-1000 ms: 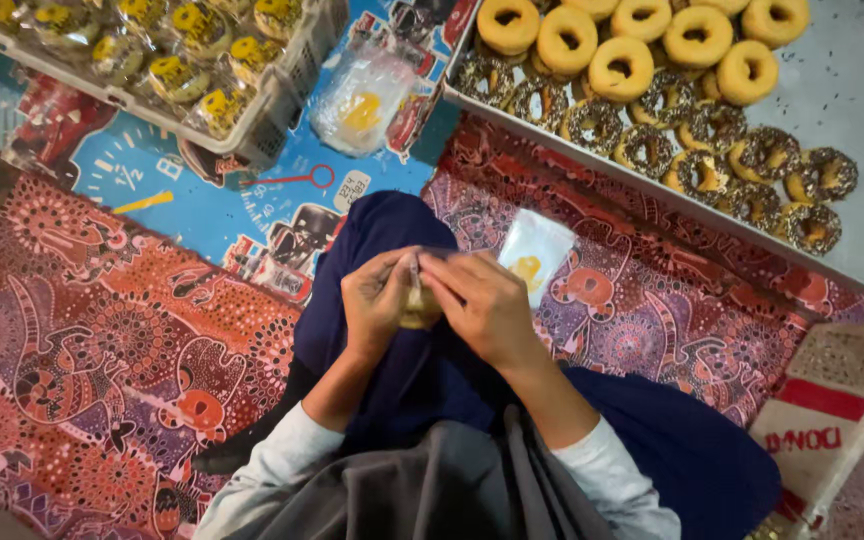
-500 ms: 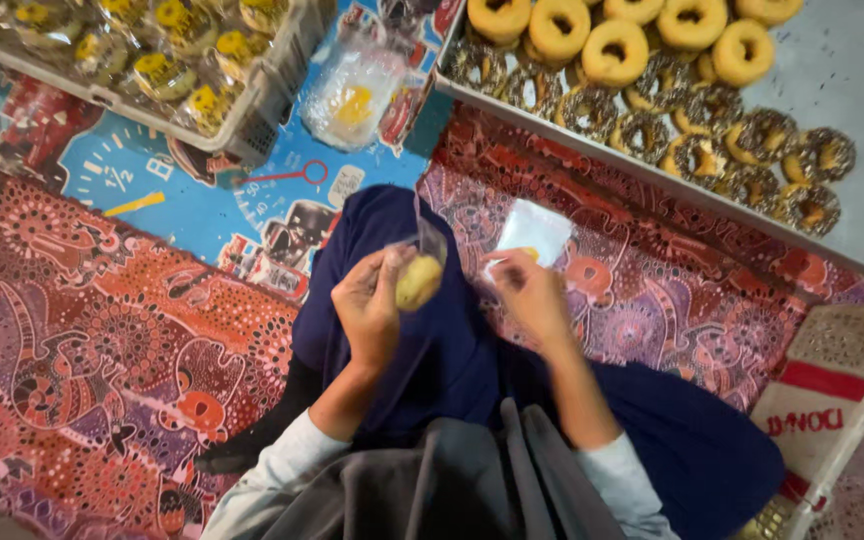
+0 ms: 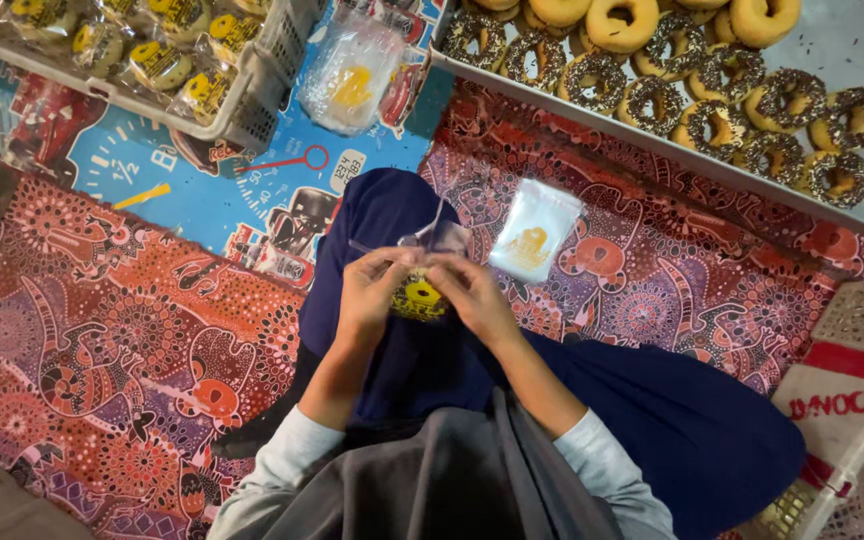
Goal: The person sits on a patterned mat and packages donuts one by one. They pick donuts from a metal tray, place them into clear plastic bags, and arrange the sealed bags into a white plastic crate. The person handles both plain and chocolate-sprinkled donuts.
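Bagging step: left hand point(image 3: 372, 296) and right hand point(image 3: 472, 298) pinch a clear bag point(image 3: 422, 285) around a donut; sealing likely next.

Tray of doughnuts point(image 3: 857, 40): upper right of frame. Basket of wrapped doughnuts point(image 3: 252, 110): upper left. Stack of bags point(image 3: 352, 75): top centre, between both. Single bag point(image 3: 534, 228): on mat point(image 3: 102, 330), centre, just right of wrapped doughnut point(image 3: 419, 296). Box point(image 3: 842, 400): lower right.
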